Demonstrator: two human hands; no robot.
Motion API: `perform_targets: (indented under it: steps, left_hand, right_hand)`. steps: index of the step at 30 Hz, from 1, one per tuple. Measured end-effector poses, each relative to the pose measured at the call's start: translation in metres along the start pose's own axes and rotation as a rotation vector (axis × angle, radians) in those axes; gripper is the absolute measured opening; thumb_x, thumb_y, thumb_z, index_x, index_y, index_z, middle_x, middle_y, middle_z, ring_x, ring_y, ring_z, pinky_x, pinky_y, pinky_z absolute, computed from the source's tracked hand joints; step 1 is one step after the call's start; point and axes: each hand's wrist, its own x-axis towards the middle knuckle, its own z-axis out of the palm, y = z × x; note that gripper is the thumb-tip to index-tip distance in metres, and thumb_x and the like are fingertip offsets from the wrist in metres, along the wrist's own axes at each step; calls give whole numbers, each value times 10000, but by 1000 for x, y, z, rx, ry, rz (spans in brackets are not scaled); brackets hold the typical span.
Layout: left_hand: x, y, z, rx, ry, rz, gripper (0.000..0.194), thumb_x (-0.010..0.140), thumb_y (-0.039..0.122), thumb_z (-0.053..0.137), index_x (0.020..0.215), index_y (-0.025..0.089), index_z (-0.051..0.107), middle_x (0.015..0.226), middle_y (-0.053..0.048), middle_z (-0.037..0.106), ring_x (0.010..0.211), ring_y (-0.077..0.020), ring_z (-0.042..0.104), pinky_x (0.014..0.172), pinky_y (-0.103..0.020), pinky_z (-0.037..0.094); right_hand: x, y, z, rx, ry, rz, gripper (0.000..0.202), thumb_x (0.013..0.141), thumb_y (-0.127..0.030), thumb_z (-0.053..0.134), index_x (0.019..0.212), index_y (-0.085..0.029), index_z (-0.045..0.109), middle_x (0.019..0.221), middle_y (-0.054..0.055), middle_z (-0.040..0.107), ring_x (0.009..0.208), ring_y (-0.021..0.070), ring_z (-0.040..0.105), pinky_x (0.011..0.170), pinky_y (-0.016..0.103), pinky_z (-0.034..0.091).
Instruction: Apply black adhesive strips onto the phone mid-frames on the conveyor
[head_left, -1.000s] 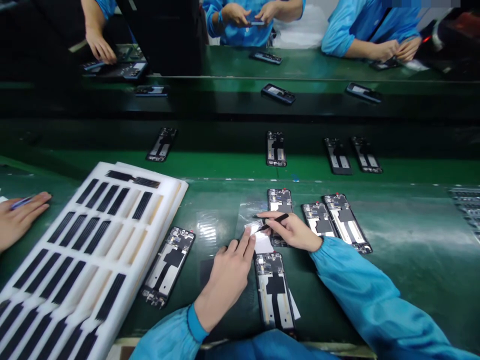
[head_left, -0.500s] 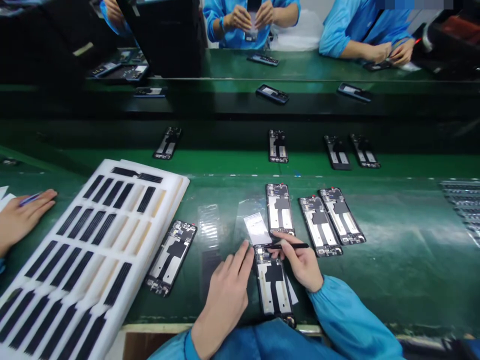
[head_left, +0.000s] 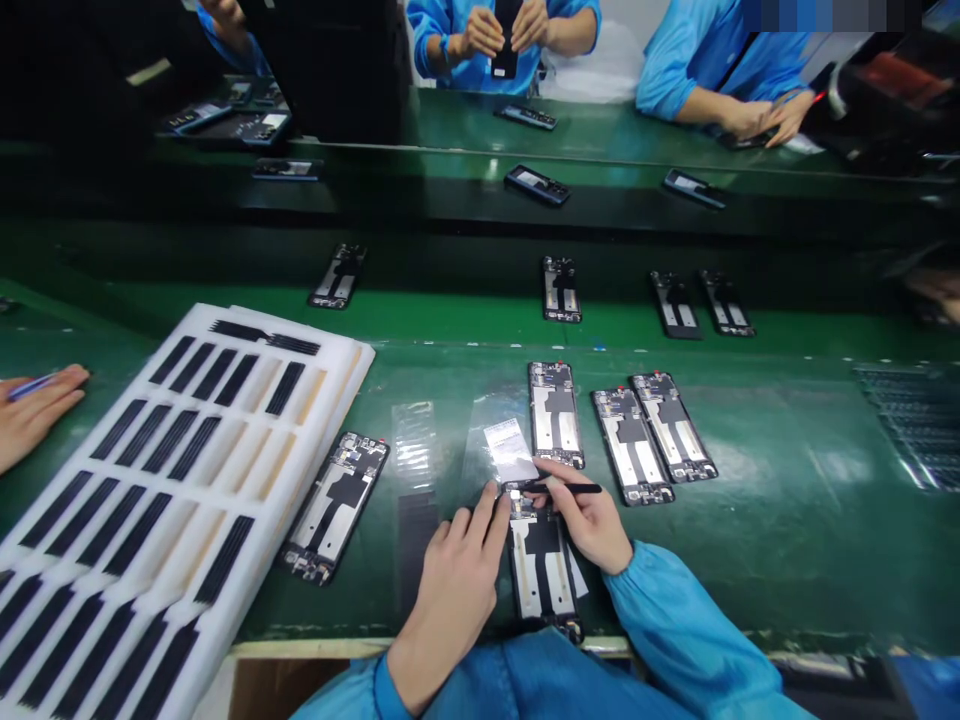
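An opened phone body [head_left: 546, 570] lies at the table's front edge, its silver and black inside facing up. My left hand [head_left: 459, 580] rests along its upper left side, fingers stretched out and fingertips at its top corner. Closed round a thin black tool [head_left: 574, 488], my right hand [head_left: 589, 520] is over the top of the same phone body, with the tool's tip at the upper part. A white printed label sheet [head_left: 510, 449] lies just above. Another phone body [head_left: 555, 415] is right behind my right hand's fingers.
Two phone bodies [head_left: 632, 445] lie to the right, one [head_left: 337, 508] to the left. A white foam tray [head_left: 300, 470] holds black strips. More phone bodies [head_left: 562, 290] sit on the green strip behind. A person's hand [head_left: 37, 410] with a pen is far left; people in blue [head_left: 690, 60] work opposite.
The view has shifted slightly. Both my hands stay at the same phone body, with the tool still held. Across the table, a person's hands now hold up a dark phone-shaped part more plainly.
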Motion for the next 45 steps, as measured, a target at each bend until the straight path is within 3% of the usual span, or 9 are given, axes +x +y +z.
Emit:
perform_targets:
  steps: [13, 24, 28, 31, 34, 37, 41, 43, 45]
  left_hand:
    - [2, 2, 2, 43, 56, 9, 807, 669, -33, 498, 1454, 157, 502, 1547, -65, 465, 916, -230, 585, 736, -355, 570]
    - [4, -2, 3, 12, 61, 32, 780, 673, -19, 499, 1436, 137, 518, 1546, -70, 467, 922, -233, 583, 726, -344, 563]
    - [5, -4, 4, -41, 65, 35, 780, 671, -28, 480, 1433, 134, 508, 1547, -80, 463, 916, -241, 601, 729, -365, 566]
    - [-2, -4, 1, -159, 127, -1, 743, 734, -42, 433, 1453, 141, 456, 1492, -100, 526, 1008, -255, 626, 817, -386, 565]
    - [-19, -4, -6, -400, 196, -125, 591, 901, 61, 411, 1485, 135, 364, 1349, -138, 620, 1144, -246, 616, 926, -375, 547]
    - [-40, -3, -7, -512, 179, -214, 492, 963, 169, 408, 1454, 143, 383, 1296, -154, 622, 1177, -248, 613, 940, -377, 551]
    - [-53, 5, -4, -314, 263, -4, 481, 914, 89, 374, 1385, 108, 469, 1202, -149, 676, 1067, -263, 657, 848, -377, 580]
    - [-51, 14, -6, -220, 286, 170, 496, 881, 47, 386, 1360, 93, 505, 1182, -135, 700, 990, -255, 671, 803, -366, 586]
    - [-48, 25, -9, -182, 254, 310, 491, 856, 21, 396, 1313, 97, 558, 1213, -119, 702, 975, -252, 668, 800, -366, 588]
  right_hand:
    - [-2, -1, -2, -89, 9, -126, 319, 1017, -340, 508, 1227, -182, 689, 804, 53, 767, 742, 182, 735, 797, 311, 592]
    - [4, 1, -1, 141, 76, 22, 356, 1014, -432, 508, 1222, -173, 637, 791, 57, 770, 630, 162, 701, 614, 275, 579]
    - [3, 2, 1, 97, 23, 17, 364, 1008, -440, 519, 1226, -176, 643, 751, 43, 750, 681, 174, 710, 674, 294, 576]
    - [2, 0, 3, 96, 27, 18, 372, 999, -449, 532, 1216, -170, 649, 706, 30, 731, 698, 178, 717, 719, 309, 575]
    - [5, -5, 1, 216, 100, 62, 404, 970, -488, 564, 1193, -163, 651, 675, 33, 736, 636, 179, 715, 614, 286, 559]
    - [10, -12, -10, 420, 304, 149, 421, 923, -495, 617, 1166, -153, 652, 650, 45, 746, 587, 183, 714, 550, 268, 538]
    - [-5, -24, -35, 772, 621, 259, 318, 826, -370, 668, 1076, -175, 677, 815, 90, 790, 790, 231, 768, 698, 331, 607]
    - [-28, -27, -47, 921, 681, 298, 273, 778, -314, 663, 1017, -187, 697, 1001, 107, 787, 922, 250, 758, 787, 379, 616]
    - [-60, -28, -53, 986, 665, 338, 292, 760, -291, 657, 1023, -182, 721, 1099, 111, 764, 853, 221, 750, 710, 344, 622]
